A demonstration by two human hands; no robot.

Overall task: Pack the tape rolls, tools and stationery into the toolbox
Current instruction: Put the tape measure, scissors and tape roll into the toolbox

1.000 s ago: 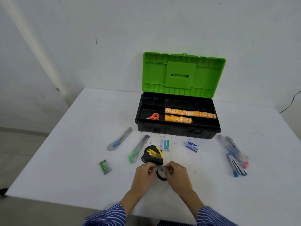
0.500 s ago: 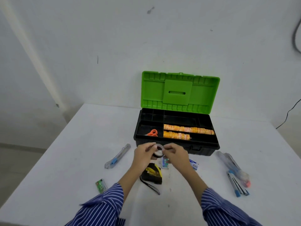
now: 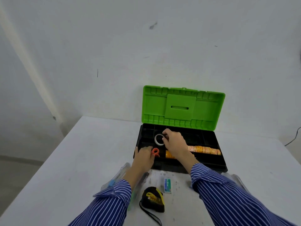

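A: What's biggest here?
B: The white table [image 3: 81, 160], then the toolbox [image 3: 210, 162], its green lid [image 3: 182, 108] upright.
A: The hands?
B: The right hand [image 3: 175, 143] pinches a tape roll [image 3: 158, 139] over a rear compartment; the left hand [image 3: 144, 156] rests, fingers relaxed, on the box's front-left edge beside orange scissors [image 3: 155, 152].

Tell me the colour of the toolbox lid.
Bright green: the toolbox lid stands open above the black tray, clearest in the head view.

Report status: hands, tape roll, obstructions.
Right hand pinching tape roll over toolbox compartment. Left hand resting on box front edge. Nothing obstructing.
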